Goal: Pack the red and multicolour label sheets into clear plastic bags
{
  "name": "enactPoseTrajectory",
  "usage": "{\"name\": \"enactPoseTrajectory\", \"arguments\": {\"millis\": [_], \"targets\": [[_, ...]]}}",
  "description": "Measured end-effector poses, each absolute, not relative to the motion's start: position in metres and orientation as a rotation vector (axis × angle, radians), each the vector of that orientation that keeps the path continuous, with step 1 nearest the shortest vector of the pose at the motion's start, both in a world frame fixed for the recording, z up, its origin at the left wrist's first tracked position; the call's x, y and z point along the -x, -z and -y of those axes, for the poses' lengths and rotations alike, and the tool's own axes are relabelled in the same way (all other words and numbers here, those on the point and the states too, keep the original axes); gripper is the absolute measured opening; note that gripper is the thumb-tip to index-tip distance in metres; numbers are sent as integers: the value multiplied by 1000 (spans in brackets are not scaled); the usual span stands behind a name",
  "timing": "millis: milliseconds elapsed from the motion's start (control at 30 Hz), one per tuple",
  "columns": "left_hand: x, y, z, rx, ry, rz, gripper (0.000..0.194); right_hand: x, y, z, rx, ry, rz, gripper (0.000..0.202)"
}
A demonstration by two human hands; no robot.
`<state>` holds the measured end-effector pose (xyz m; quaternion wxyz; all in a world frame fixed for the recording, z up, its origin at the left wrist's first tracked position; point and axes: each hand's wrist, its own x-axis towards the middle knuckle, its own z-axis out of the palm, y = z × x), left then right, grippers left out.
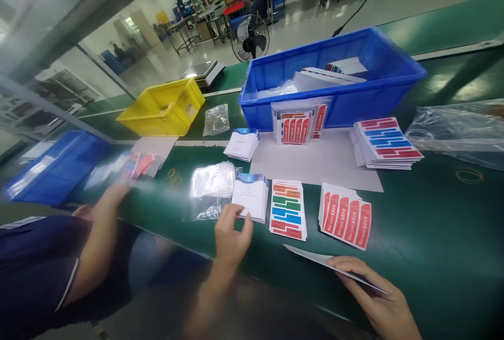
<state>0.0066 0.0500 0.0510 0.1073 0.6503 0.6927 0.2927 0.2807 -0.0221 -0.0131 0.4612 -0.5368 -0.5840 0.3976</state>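
My left hand (232,232) is over the front edge of a stack of white booklets with blue tops (249,195). Its thumb and index finger are slightly apart at the top booklet, and no held thing shows between them. Low on the right, my right hand (370,290) pinches a thin white paper sheet (315,258), seen nearly edge-on; whether it is one layer or more I cannot tell. Between the hands lie multicoloured sticker sheets (287,211) and a fanned pile of red "Max Level" sticker sheets (346,219). Clear plastic bags (212,185) are left of the booklets.
Behind stand a blue bin (354,101) holding papers, a yellow bin (157,112) and packed sticker sets (297,125). More booklets (242,143) and a striped sticker stack (388,143) flank a grey sheet (315,167). A co-worker's blurred arm (98,245) works at left.
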Motion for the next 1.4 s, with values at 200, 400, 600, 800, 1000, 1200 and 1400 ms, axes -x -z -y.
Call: {"name": "enactPoseTrajectory", "arguments": {"millis": [200, 400, 600, 800, 1000, 1200, 1400], "targets": [[58, -25, -61, -1731, -359, -2380, 5, -278, 18, 20, 1329, -999, 1505, 14], [67, -18, -66, -1625, -248, -2417, 16, -271, 6, 17, 1442, -936, 1506, 18], [91, -28, -59, -1474, -526, -2356, 16, -267, 9, 26, 1607, -973, 1261, 36], [89, -48, -41, -1311, -835, -2022, 23, -259, 12, 32, 1641, -973, 1146, 94], [32, -77, -23, -1344, -807, -1568, 23, -253, -6, 30, 1491, -1124, 1433, 34], [-40, -82, -15, -1910, -477, -1122, 16, -240, -15, 32, 1437, -1161, 1560, 33], [-67, -75, -17, -2104, -308, -924, 19, -238, -21, 32, 1401, -1214, 1503, 29]]}}
